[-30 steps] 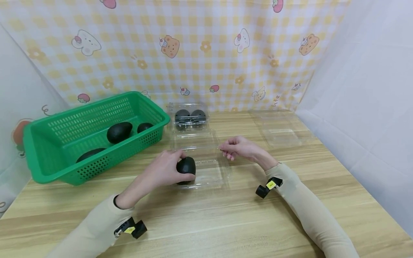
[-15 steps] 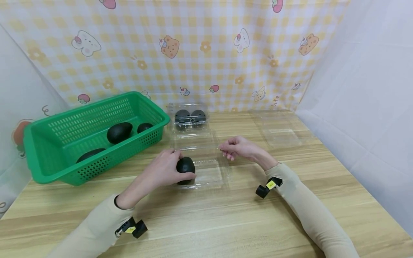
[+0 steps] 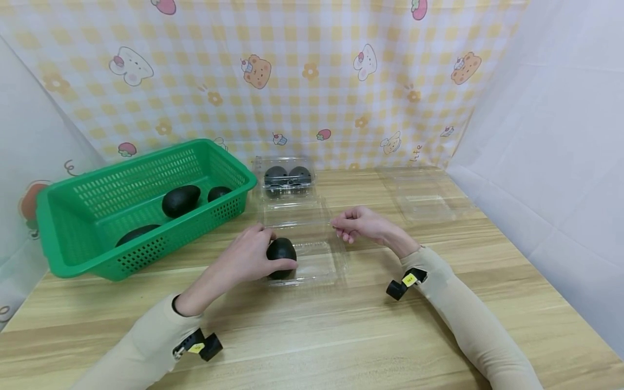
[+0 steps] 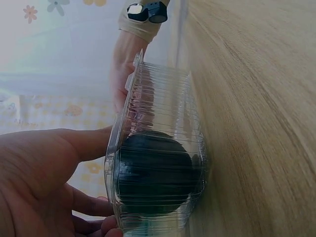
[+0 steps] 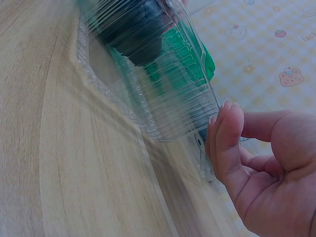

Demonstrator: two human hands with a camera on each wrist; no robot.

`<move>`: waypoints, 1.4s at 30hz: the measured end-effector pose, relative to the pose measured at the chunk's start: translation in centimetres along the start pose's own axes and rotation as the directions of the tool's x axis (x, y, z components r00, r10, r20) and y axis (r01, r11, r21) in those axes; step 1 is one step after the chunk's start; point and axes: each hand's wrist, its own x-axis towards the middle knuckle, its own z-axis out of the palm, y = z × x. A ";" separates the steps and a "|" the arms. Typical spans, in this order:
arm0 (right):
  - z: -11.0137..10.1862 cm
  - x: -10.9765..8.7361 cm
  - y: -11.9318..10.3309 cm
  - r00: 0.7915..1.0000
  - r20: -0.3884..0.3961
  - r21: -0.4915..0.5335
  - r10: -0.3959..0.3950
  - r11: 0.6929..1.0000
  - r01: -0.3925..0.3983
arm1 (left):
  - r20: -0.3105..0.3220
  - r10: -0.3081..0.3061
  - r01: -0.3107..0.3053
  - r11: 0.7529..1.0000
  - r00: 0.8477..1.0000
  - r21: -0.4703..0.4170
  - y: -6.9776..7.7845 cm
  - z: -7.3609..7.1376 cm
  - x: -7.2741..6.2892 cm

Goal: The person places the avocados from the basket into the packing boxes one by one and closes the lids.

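Holding one avocado (image 3: 281, 250), left grip (image 3: 249, 257); three others (image 3: 181, 201) in green basket (image 3: 131, 183).

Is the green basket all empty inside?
No, the head view shows dark, rounded objects lying inside the green basket.

Reading "luck" on the checked cloth (image 5: 247, 91); spotting "life" there too (turned sideways); can't decipher yellow wrist stickers (image 3: 410, 279).

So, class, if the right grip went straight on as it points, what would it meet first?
Likely the open clear container, whose rim the right grip appears to touch, though depth is unclear.
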 end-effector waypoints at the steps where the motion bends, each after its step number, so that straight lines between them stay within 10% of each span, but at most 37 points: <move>1: 0.0 0.0 0.0 1.000 -0.001 -0.002 0.000 1.000 0.000 | -0.003 0.002 -0.002 1.000 1.000 0.001 0.0 0.0 0.0; 23: 0.1 -0.1 -0.1 1.000 -0.007 0.002 0.008 1.000 -0.008 | 0.016 -0.011 0.012 0.998 1.000 -0.054 0.0 -1.0 -0.1; 42: 0.1 -0.2 -0.2 1.000 0.003 0.004 -0.008 1.000 0.008 | -0.179 -0.010 -0.022 0.984 0.984 -0.175 -0.8 -1.8 0.2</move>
